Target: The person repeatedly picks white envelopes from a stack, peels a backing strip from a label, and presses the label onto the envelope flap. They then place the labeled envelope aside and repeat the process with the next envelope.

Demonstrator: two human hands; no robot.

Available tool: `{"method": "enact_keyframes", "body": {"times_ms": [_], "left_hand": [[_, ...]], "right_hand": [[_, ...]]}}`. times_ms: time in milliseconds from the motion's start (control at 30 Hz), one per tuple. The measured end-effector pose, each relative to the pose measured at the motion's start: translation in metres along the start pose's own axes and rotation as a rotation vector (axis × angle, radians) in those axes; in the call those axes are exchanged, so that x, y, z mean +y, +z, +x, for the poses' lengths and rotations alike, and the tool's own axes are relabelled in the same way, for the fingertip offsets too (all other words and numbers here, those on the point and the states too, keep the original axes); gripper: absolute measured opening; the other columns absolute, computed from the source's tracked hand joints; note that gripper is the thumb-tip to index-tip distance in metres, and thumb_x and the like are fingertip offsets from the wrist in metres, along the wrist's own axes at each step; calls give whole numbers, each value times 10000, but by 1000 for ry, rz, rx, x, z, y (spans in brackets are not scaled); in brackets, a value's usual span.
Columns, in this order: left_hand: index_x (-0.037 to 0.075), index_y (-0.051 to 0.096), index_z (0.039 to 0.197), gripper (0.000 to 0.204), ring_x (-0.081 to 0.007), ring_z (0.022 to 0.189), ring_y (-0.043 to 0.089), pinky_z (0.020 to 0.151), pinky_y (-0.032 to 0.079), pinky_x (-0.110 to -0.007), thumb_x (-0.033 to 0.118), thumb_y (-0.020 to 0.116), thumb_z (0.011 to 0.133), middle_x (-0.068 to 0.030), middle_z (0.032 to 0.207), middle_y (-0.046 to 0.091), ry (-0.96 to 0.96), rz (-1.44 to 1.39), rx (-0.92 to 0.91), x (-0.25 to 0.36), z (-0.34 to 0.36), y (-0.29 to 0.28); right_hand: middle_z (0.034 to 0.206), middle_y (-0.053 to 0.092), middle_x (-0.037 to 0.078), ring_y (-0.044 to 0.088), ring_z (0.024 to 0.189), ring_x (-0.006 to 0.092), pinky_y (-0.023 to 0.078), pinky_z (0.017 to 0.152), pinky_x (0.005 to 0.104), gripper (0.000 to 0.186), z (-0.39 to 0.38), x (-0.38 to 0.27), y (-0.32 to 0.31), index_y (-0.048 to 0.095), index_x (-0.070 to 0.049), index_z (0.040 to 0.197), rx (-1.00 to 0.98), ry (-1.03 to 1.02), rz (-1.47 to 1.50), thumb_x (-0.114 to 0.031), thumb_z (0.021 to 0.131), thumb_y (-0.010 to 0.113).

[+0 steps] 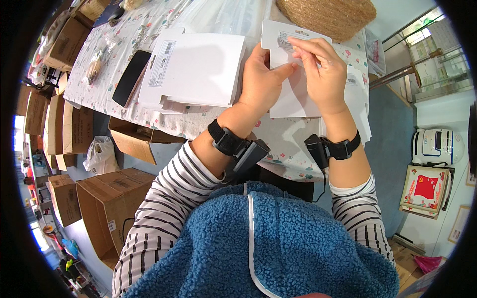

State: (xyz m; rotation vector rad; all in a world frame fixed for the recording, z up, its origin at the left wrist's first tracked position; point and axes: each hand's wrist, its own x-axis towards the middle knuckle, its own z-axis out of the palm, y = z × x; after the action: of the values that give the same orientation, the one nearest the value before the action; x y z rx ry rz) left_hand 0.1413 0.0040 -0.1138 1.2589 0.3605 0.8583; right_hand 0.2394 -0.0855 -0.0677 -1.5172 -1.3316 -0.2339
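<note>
My left hand (261,79) grips the left edge of a white card (290,94), its thumb lying across the face. The card has a hang slot and a small printed label at its far end. Over that label hovers my right hand (323,69), thumb and fingers drawn together in a pinch; whether something small is between them I cannot make out. More white cards (355,99) lie under and beside the right wrist. Left of my left hand sits a thick stack of white cards (203,69) with a barcode label. Each wrist wears a black strapped device.
A black phone (131,78) lies left of the stack on the patterned tablecloth (82,89). Clear plastic bags (223,17) and a woven straw-coloured item (330,17) are at the far side. Open cardboard boxes (112,193) and a white bag (101,155) stand on the floor at left.
</note>
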Motion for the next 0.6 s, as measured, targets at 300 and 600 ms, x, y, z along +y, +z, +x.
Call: {"method": "enact_keyframes", "body": {"times_ms": [300, 600], "left_hand": [[2, 601, 1044, 259, -108, 841, 555, 725, 475, -259, 4, 750, 833, -29, 949, 636, 0, -21, -16, 3, 0, 1], [-19, 533, 1177, 348, -145, 1017, 650, 880, 532, -283, -72, 693, 873, -106, 1119, 685, -11, -224, -39, 12, 0, 3]], "right_hand": [[910, 664, 53, 666, 789, 130, 530, 704, 236, 219, -1, 3, -2, 750, -49, 1079, 39, 86, 270, 32, 970, 578], [946, 683, 48, 665, 804, 108, 524, 727, 220, 188, -4, 3, -9, 753, -24, 1076, -65, 151, 409, 8, 970, 601]]}}
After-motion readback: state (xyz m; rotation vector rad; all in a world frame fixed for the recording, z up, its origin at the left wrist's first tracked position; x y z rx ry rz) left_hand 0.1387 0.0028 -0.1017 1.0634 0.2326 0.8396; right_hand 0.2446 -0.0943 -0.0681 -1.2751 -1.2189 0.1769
